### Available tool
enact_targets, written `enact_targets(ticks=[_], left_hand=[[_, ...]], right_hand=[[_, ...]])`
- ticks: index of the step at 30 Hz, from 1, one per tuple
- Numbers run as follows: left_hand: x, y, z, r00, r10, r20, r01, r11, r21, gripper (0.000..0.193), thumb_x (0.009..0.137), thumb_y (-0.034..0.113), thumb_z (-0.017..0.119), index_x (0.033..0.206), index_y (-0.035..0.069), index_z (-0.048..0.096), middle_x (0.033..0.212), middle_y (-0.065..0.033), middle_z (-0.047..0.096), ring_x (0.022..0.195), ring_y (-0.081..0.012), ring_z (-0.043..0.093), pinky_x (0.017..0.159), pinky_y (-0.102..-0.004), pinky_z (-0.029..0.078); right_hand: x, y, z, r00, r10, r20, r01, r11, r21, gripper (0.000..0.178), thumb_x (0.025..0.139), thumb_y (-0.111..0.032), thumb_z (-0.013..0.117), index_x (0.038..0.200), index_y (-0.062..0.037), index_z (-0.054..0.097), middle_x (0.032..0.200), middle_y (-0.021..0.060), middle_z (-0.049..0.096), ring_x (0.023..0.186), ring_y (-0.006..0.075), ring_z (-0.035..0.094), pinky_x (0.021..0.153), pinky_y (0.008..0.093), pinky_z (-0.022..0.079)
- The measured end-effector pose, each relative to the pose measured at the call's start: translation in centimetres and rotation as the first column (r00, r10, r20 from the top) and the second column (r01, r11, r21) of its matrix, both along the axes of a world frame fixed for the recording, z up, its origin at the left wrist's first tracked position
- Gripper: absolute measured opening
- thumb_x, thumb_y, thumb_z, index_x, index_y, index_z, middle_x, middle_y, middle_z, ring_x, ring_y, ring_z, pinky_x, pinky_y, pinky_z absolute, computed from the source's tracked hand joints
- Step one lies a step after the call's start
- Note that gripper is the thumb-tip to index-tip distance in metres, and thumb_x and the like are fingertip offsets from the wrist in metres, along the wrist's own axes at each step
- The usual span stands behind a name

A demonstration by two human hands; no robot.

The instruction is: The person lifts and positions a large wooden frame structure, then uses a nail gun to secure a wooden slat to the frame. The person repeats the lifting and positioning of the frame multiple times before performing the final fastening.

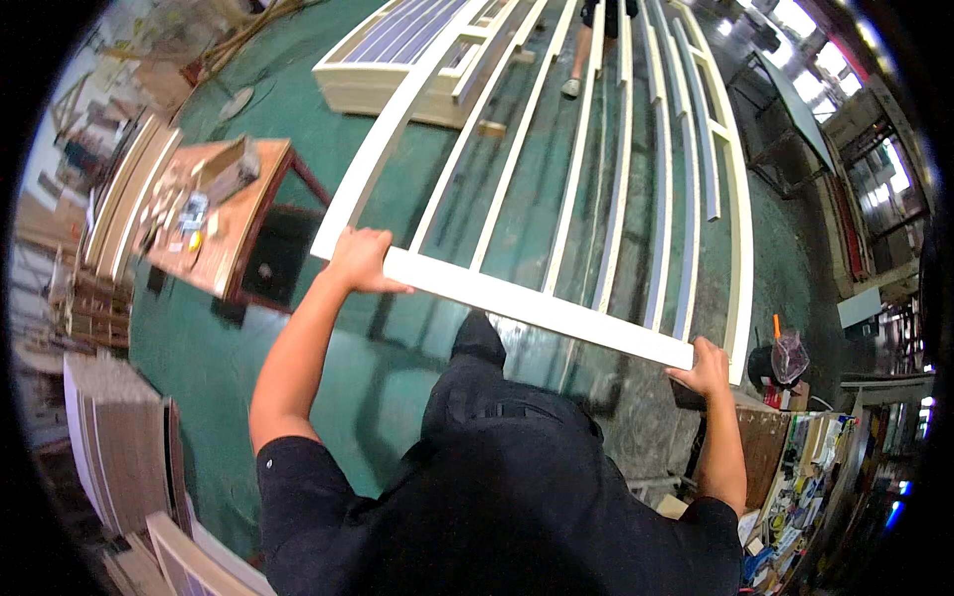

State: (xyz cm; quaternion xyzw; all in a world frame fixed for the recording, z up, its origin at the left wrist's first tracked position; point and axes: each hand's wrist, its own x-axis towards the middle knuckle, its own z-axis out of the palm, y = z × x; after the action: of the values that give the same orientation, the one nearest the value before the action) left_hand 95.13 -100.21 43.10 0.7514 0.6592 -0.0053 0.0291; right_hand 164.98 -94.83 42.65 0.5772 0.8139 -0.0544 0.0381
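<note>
Cream-coloured, apparently wooden slatted frame, held to the right of the counter, above a green floor. My left hand clasps the end rail near the corner closest to the counter; my right hand clasps it near the corner farthest from the counter, leaving the two hands wide apart. Undersides of both grips are hidden. From its length, I judge it bulky and moderately heavy, stiff at the rails, springier in the slats; its smooth finish may slip. Best hold: end rail, near both corners.
</note>
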Motion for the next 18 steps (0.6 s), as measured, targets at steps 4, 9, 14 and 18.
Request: enact_targets(ticks=[4,9,14,18], left_hand=[[-4.4,12.0,-0.2,1.0,0.011,-0.004,-0.011,0.992,-0.123,0.085,0.052,0.08,0.08,0.088,0.006,0.063,0.09,-0.017,0.07,0.093,-0.037,0.068,0.085,-0.0502,0.046],[-9.0,26.8,-0.4,1.0,0.027,-0.016,-0.03,0.985,-0.168,0.084,0.053,0.078,0.082,0.091,0.005,0.065,0.093,-0.0162,0.071,0.096,-0.036,0.068,0.087,-0.0502,0.046],[-13.9,40.5,-1.5,0.999,0.032,-0.029,-0.037,0.984,-0.176,0.086,0.051,0.079,0.082,0.093,0.005,0.066,0.097,-0.0159,0.071,0.099,-0.0349,0.068,0.09,-0.0526,0.046],[-17.7,49.4,-2.4,0.998,0.038,-0.05,-0.048,0.975,-0.219,0.089,0.051,0.08,0.082,0.095,0.004,0.066,0.099,-0.017,0.072,0.102,-0.0355,0.068,0.093,-0.0527,0.046]], right_hand=[[-5.2,10.5,-1.2,0.999,-0.034,-0.022,0.033,0.997,-0.07,0.075,0.056,-0.062,0.091,0.086,-0.0033,0.054,0.085,0.021,0.066,0.084,0.0436,0.066,0.073,0.0514,0.052],[-10.2,24.1,-2.4,0.994,-0.104,-0.018,0.102,0.989,-0.11,0.075,0.056,-0.057,0.092,0.089,-0.0017,0.055,0.09,0.0232,0.067,0.089,0.044,0.066,0.078,0.0515,0.052],[-14.6,37.0,-4.6,0.993,-0.109,-0.037,0.105,0.989,-0.109,0.077,0.054,-0.058,0.093,0.091,0.0001,0.058,0.09,0.0251,0.067,0.086,0.0449,0.067,0.076,0.0509,0.054],[-18.4,45.9,-6.5,0.996,-0.076,-0.038,0.073,0.995,-0.069,0.081,0.052,-0.065,0.091,0.087,-0.0011,0.057,0.085,0.0247,0.069,0.081,0.044,0.069,0.071,0.0515,0.055]])
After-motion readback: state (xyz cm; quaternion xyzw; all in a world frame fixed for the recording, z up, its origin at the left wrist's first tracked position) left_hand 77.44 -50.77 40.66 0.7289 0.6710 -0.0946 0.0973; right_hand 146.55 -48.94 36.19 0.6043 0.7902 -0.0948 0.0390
